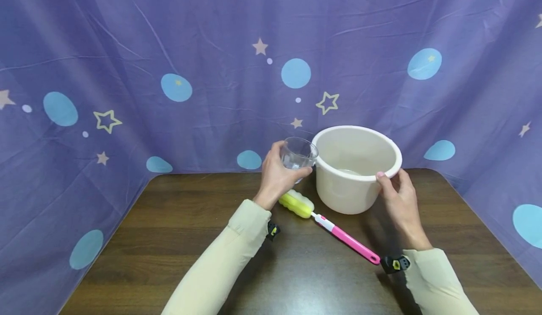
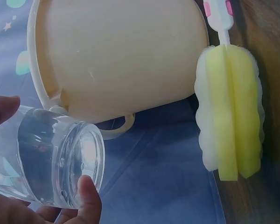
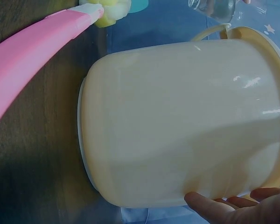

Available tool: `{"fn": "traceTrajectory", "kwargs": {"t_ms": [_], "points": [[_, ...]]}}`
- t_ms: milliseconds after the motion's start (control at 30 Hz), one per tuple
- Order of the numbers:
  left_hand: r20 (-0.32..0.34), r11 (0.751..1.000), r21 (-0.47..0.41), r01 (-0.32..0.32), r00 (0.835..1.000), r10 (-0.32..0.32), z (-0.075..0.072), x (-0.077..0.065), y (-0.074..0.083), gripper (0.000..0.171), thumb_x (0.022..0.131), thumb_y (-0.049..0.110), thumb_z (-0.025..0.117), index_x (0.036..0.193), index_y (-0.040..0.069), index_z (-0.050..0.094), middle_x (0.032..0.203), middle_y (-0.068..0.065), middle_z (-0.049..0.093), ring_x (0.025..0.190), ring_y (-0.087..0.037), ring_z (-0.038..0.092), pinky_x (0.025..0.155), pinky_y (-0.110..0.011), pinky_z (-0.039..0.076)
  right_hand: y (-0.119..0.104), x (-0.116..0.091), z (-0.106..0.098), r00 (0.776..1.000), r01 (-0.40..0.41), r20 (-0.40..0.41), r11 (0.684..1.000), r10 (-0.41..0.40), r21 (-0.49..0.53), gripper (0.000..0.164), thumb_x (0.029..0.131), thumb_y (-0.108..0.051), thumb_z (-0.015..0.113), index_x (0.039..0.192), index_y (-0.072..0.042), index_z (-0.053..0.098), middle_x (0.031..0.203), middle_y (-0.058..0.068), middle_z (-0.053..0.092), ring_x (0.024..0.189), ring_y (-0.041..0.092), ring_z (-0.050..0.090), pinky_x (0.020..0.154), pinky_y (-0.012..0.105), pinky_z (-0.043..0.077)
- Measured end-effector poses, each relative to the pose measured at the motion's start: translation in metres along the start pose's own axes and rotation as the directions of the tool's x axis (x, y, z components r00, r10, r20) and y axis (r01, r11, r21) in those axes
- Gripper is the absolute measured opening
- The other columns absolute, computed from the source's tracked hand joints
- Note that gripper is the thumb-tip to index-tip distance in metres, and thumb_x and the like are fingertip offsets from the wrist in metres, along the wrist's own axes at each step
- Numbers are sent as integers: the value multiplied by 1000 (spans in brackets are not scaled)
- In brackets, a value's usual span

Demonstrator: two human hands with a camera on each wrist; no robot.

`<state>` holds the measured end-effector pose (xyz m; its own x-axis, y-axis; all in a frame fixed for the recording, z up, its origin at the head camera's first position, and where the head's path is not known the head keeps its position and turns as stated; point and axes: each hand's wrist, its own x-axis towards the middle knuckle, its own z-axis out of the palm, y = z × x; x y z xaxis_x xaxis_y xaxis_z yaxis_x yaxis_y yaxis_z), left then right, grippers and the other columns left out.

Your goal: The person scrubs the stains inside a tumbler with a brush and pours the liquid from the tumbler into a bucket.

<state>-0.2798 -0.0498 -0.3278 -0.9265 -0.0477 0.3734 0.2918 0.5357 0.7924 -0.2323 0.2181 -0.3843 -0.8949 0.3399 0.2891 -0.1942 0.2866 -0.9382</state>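
We record a dark wood counter [image 1: 178, 239] with a rounded far-right corner, its far and side edges met by a purple curtain [image 1: 127, 46] printed with blue dots and stars. Open counter lies to the left and near side of the arms; the items crowd the far middle. Item one: a clear glass [image 1: 298, 155], held off the counter by our left hand [image 1: 277, 176], fingers [image 2: 88, 200] curled round its wall, its rim just beside the left edge of the bucket [image 1: 355, 166]. Item two: the cream bucket, upright near the far edge, a small loop handle on its side toward the glass; our right hand [image 1: 400, 197] grips its right rim, thumb over the lip, fingers [image 3: 214, 207] against the outer wall. Item three: a brush [image 1: 330, 223] lying flat in front of the bucket, its yellow sponge head under the left hand, its pink handle running toward the right wrist. It lies across the space between the two arms. We find no brand, label or legible writing on any item.
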Motion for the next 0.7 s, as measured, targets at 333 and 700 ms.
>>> {"fn": "traceTrajectory", "kwargs": {"t_ms": [333,700], "points": [[7,1000,13,9,1000,-9,3,2,6,87,62,34,87,136,15,45,121,-5,54,111,-21,49,94,-39,43,-2,1,0,1000,-7,-3,1000,7,2,61,95,-37,55,143,-5,36,133,16,49,117,19,49,85,21,49],[1,998,56,-18,1000,18,3,4,11,87,62,34,86,136,17,44,124,-6,53,114,-22,47,96,-40,42,-1,1,-1,1000,-5,-3,1000,5,-9,62,95,-38,55,143,-4,36,134,17,49,118,21,49,78,13,47]]}}
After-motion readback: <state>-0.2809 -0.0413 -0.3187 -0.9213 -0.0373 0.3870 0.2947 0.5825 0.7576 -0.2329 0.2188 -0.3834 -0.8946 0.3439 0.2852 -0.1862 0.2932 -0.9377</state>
